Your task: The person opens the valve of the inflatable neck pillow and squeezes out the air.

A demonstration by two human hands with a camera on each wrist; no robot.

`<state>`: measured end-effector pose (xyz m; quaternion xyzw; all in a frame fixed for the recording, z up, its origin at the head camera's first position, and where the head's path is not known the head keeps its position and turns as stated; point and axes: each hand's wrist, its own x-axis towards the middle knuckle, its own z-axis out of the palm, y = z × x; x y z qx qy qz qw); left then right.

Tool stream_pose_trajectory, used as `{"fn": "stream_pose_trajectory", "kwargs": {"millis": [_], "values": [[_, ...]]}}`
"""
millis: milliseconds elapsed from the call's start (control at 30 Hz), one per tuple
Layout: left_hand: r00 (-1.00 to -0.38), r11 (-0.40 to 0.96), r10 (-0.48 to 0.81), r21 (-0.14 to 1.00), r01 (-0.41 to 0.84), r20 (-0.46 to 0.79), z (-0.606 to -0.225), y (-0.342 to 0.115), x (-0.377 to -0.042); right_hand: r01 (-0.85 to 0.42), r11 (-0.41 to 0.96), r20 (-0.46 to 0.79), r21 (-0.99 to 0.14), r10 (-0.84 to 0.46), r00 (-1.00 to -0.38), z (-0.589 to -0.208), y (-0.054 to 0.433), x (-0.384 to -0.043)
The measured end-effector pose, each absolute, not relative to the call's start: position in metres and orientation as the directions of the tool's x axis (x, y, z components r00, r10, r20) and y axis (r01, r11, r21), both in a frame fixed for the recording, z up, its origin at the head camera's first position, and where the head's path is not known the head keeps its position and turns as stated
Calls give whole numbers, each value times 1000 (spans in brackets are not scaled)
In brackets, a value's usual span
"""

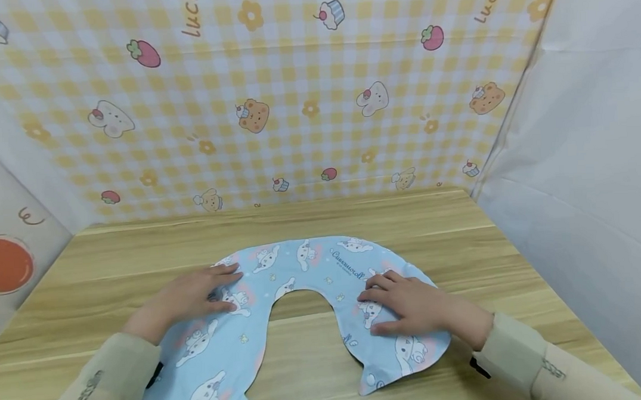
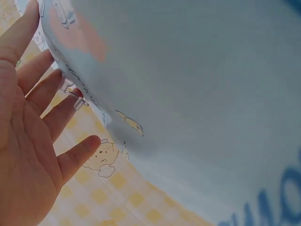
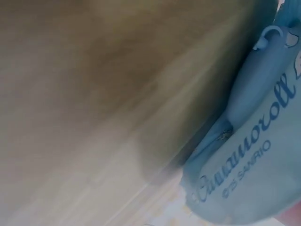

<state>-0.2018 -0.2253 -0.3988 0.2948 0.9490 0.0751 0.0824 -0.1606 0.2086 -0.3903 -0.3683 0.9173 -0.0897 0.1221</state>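
A light blue, U-shaped neck pillow (image 1: 253, 322) with white cartoon dogs and lettering lies on the wooden table, looking rather flat, its opening towards me. My left hand (image 1: 201, 295) rests on its left side with the fingers extended. On the right side lies my right hand (image 1: 405, 303), palm down, fingers slightly bent and spread. In the left wrist view, the left hand (image 2: 33, 141) has its fingers against the edge of the blue fabric (image 2: 188, 75). The right wrist view shows the pillow's lettered side (image 3: 240, 174) and a small blue loop (image 3: 270, 35); the right hand is not discernible there.
The wooden table (image 1: 496, 276) extends around the pillow. Behind it hangs a yellow checked cloth (image 1: 307, 147) with cartoon prints. White panels stand at the right (image 1: 592, 152) and left (image 1: 9, 195), the left one with a printed red fruit.
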Motion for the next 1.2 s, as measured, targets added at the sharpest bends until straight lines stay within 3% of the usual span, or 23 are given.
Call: {"fn": "stream_pose_trajectory", "kwargs": {"millis": [367, 1200], "values": [[-818, 813, 568, 213, 541, -91, -398, -226, -199, -700, 658, -74, -277, -741, -667, -398, 220, -152], [-829, 827, 551, 199, 526, -95, -399, -232, -199, -721, 626, -71, -298, -768, -637, -412, 218, -152]]}}
